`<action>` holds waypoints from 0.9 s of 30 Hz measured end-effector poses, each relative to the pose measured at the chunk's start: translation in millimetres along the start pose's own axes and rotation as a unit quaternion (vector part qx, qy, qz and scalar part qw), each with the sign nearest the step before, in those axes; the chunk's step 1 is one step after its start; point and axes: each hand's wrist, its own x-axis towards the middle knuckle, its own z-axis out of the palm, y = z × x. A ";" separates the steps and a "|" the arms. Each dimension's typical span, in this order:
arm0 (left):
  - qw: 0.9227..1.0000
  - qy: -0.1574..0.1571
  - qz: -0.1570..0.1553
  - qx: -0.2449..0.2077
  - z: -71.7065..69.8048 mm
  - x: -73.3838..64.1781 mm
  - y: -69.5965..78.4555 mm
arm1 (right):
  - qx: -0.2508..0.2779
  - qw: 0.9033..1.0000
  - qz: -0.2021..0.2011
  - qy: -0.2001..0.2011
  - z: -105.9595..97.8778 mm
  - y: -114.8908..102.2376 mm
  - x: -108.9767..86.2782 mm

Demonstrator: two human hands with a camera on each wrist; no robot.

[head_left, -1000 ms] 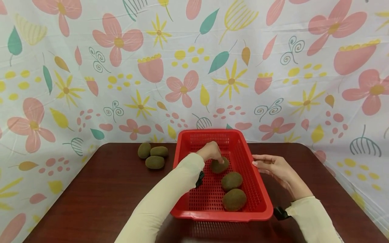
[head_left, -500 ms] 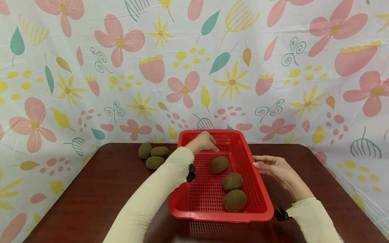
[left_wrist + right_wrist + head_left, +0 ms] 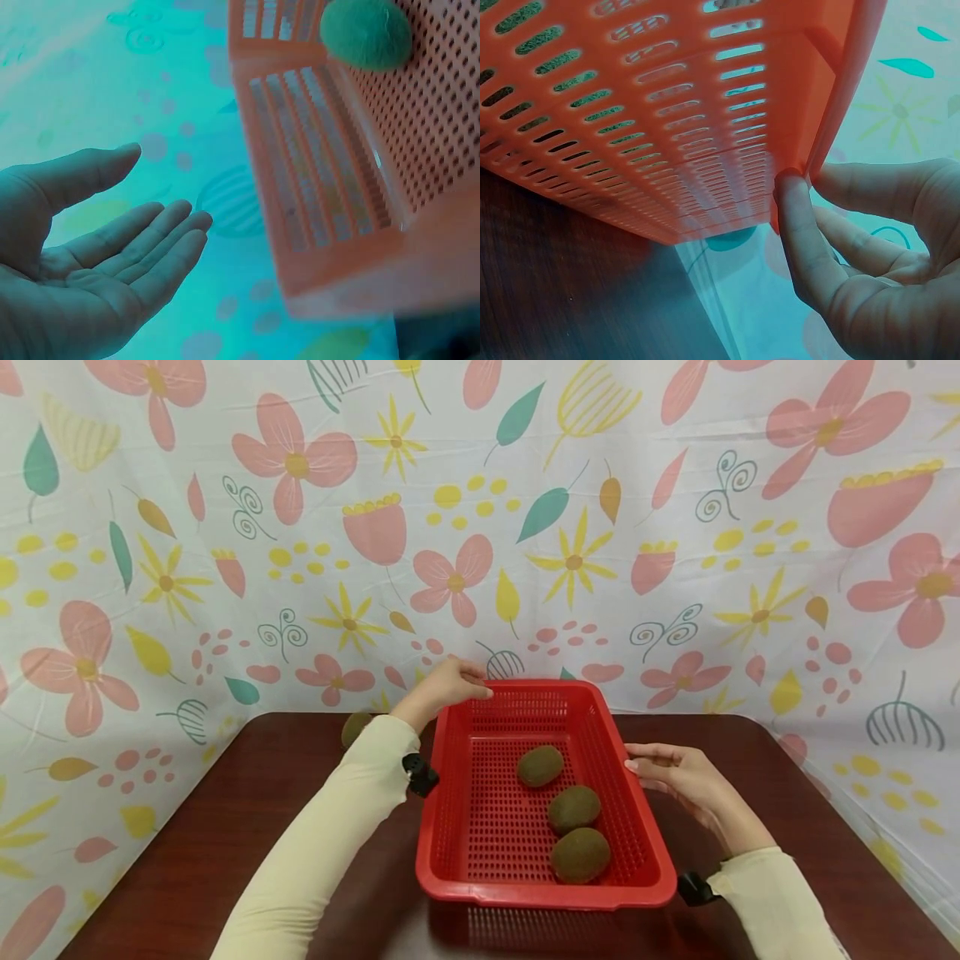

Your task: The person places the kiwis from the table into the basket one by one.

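Note:
A red perforated plastic basket (image 3: 546, 894) sits on the table. Down its right half lie three brown fuzzy kiwis: one towards the middle (image 3: 540, 766), another (image 3: 574, 808) nearer the front, and a third (image 3: 580, 855) closest to me. My left hand (image 3: 448, 683) hovers by the far left corner; in the left wrist view its fingers are extended, holding nothing, apart from the basket wall (image 3: 319, 289). With thumb and fingertips, my right hand (image 3: 686, 781) pinches the basket's right rim, as the right wrist view also shows.
On the dark wooden table (image 3: 202, 843), one kiwi (image 3: 356, 727) peeks out left of the basket, beyond my left sleeve (image 3: 322, 827). The sleeve covers the spot beside it. A flower-printed cloth (image 3: 480, 527) hangs behind the table.
My left hand has let go of the far kiwi in the basket and moved left and back to the corner. Its forearm now covers two kiwis on the table. The right hand stays put.

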 end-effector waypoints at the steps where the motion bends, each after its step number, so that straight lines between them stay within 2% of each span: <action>1: 1.000 0.006 0.001 -0.006 -4.8 -1.8 -2.7 | 0.000 1.000 0.000 0.000 0.0 0.0 -0.1; 5: 0.999 0.036 -0.002 -0.018 -22.0 -8.7 -13.8 | 0.002 1.000 -0.001 0.000 0.3 0.0 -0.4; 10: 0.996 0.073 -0.021 -0.038 -38.5 -18.5 -28.9 | 0.005 1.000 0.000 0.000 0.6 -0.4 -0.5; 16: 0.990 0.129 -0.052 -0.016 -49.5 -25.5 -56.2 | 0.002 1.000 0.001 0.000 -0.2 -0.5 -1.1; 18: 0.987 0.144 -0.069 -0.023 -52.2 -27.4 -66.2 | 0.001 1.000 0.000 -0.001 -0.3 -0.5 -1.2; 23: 0.982 0.161 -0.099 -0.031 -59.1 -32.5 -91.3 | 0.004 1.000 -0.001 -0.003 0.1 -0.7 -0.8; 27: 0.979 0.164 -0.122 0.008 -60.7 -35.6 -110.8 | 0.011 1.000 0.001 -0.002 0.5 -1.2 -1.0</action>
